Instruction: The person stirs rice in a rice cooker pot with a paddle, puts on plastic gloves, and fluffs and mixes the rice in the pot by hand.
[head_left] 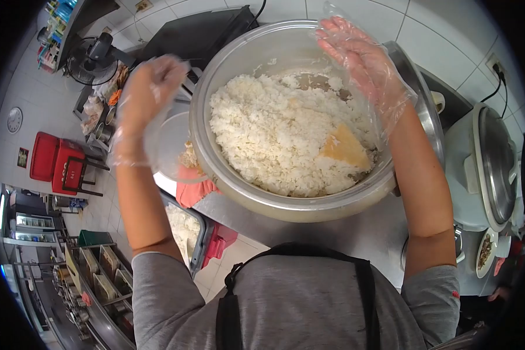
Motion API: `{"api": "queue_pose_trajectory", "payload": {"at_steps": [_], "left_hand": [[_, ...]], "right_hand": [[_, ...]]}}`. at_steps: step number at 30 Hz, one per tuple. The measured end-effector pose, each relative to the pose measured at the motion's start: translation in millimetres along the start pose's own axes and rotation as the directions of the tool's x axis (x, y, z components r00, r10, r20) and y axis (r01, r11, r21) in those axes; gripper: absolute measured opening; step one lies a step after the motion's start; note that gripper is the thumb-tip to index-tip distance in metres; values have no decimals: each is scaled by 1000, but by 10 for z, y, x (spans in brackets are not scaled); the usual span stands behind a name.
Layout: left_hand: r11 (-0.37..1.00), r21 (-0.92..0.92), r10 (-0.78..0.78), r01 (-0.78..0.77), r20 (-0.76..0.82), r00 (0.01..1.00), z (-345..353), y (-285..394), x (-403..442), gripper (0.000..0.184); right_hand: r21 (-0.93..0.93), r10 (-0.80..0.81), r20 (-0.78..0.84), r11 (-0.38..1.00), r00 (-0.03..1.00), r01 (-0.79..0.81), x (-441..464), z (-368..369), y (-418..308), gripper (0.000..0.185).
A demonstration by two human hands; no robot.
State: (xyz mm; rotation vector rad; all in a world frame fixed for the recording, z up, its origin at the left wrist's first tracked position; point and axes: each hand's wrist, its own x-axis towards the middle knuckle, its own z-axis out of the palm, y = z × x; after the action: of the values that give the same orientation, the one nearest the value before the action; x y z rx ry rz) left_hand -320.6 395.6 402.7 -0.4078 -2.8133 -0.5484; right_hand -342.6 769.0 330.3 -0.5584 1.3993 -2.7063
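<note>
A large metal pot [254, 201] full of cooked white rice [268, 128] stands on the counter before me. On the rice at the right lies a flat tan piece [344, 146]; whether it is crust or a utensil I cannot tell. My left hand [160, 84], in a clear plastic glove, is raised left of the pot with its fingers curled in. It is slightly blurred, and what it holds, if anything, is hidden. My right hand [359, 61], gloved likewise, is over the pot's back right rim with fingers stretched out, holding nothing.
A rice cooker with a metal lid [499, 166] stands at the right, near a plate of food [485, 252]. Below left is a dark tub of rice [201, 230]. A pink cloth [193, 188] lies beside the pot. A fan [93, 58] and red cooler [55, 163] are farther left.
</note>
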Motion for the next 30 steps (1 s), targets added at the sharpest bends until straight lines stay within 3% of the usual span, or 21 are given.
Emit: {"api": "queue_pose_trajectory", "payload": {"at_steps": [2,5,7,8,10,12,14,17,19,20,23,25,26,29,30], "left_hand": [[995,76,-61,57,44,997,-54,-497,-204,18],[990,131,-59,46,95,994,-28,-683,-431,25],[994,108,-27,16,100,995,53,-359,-390,30],[981,-191,44,-21,115,992,91,-100,-353,39],[867,-497,106,20,225,968,273,449,-258,52],[756,-655,314,0,362,878,563,932,-199,56],[839,-529,389,-126,423,819,897,1344,-121,59],[765,-591,533,-258,355,768,1211,1671,-48,42],[650,-659,661,-380,242,711,1358,1700,-24,34],[624,-659,714,-419,264,649,1333,1722,-50,29],[570,-680,811,-460,377,447,1039,1856,-209,19],[582,-704,812,-406,487,321,1048,1871,-231,18],[615,-648,788,-449,491,371,1161,1750,-173,22],[730,-481,680,-486,437,589,1318,1497,-8,31],[739,-466,672,-485,471,572,1286,1517,3,33]], "right_hand": [[85,27,-30,996,999,-24,17,-1,1,64],[-186,-15,-247,982,969,-32,-134,411,-17,65],[-275,-116,-307,961,945,29,-128,551,83,62],[-325,-168,-337,944,926,53,-153,550,123,60],[-397,-310,-65,880,949,260,-97,368,252,82],[-460,-443,154,759,883,461,1,226,311,99],[-521,-564,322,565,760,640,97,193,316,108],[-715,-552,248,450,796,535,-15,321,188,100],[-645,-424,26,684,905,340,-156,435,-84,92],[-579,-338,-79,781,938,233,-196,446,-162,88],[-508,-333,-353,853,875,120,-41,257,-96,70],[-289,-344,-387,926,856,241,-97,123,-119,60],[-175,-348,-401,937,848,302,-116,60,-134,56],[-131,-403,-413,914,817,384,112,-394,81,51],[-157,-405,-380,914,832,373,73,-384,59,51]]}}
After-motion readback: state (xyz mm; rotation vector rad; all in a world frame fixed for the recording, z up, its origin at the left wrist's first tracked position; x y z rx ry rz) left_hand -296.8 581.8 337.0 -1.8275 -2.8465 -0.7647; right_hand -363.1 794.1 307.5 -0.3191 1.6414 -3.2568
